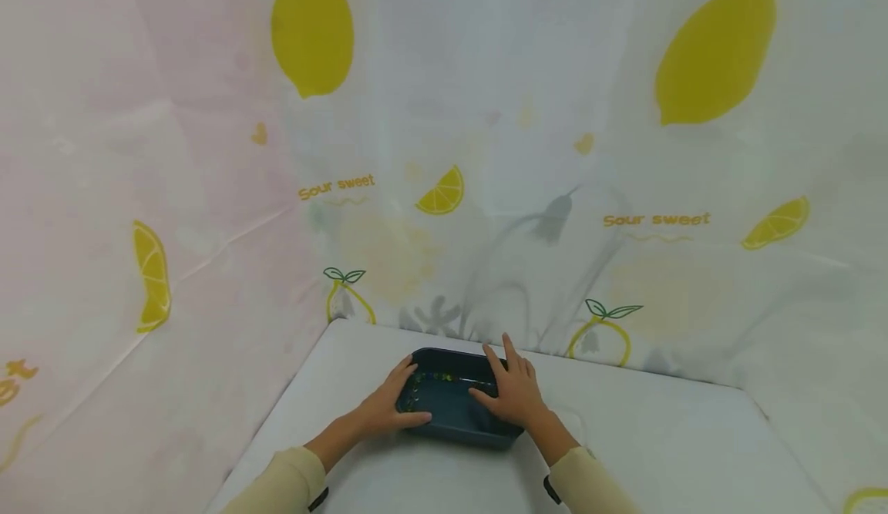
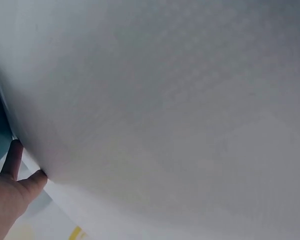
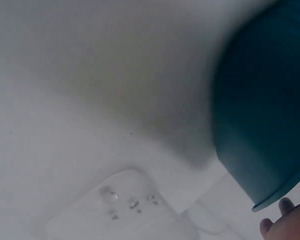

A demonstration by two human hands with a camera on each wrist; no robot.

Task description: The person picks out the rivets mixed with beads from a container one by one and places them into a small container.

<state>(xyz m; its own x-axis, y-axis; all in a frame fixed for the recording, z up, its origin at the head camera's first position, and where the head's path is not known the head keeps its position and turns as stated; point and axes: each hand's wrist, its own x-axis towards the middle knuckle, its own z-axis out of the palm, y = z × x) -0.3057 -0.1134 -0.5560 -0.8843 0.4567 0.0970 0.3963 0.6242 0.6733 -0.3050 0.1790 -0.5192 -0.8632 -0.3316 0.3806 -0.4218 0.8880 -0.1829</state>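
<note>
A dark teal rectangular dish (image 1: 451, 410) is over the white table, with small shiny coloured beads (image 1: 444, 377) along its far and left inner edges. At its left end my left hand (image 1: 380, 408) grips it, thumb along the near rim and fingers toward the far left corner. My right hand (image 1: 519, 394) holds the right end, thumb over the inside and the other fingers spread past the far rim. In the right wrist view, fingertips show beside the rim of the dish (image 3: 262, 135). The left wrist view shows two fingers (image 2: 12, 160) near the dish's edge.
A transparent flat piece (image 3: 125, 195) with several clear drop-like spots lies on the white table (image 1: 659, 437), right of the dish. Behind the table hangs a pale curtain (image 1: 486, 113) with printed lemons. Another curtain side stands along the left.
</note>
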